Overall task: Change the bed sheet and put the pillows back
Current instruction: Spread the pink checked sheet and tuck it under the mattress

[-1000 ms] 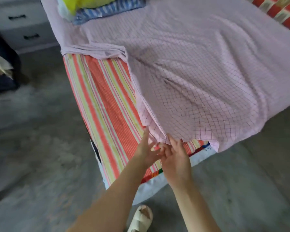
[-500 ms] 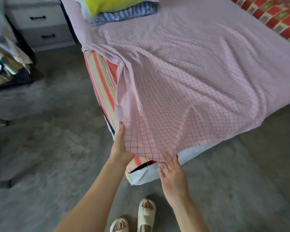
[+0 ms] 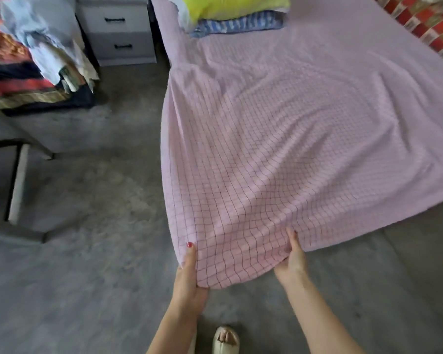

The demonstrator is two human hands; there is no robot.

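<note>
Pink sheet [image 3: 279, 149] hides mattress corner, hands' fingers.

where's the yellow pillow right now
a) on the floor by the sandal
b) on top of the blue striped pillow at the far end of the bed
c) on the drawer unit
b, the yellow pillow lies on the blue striped pillow, on the pink checked sheet.

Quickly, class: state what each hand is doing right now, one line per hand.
Left hand: grips the pink checked sheet at the bed corner.
Right hand: grips the same sheet's hanging edge.
</note>
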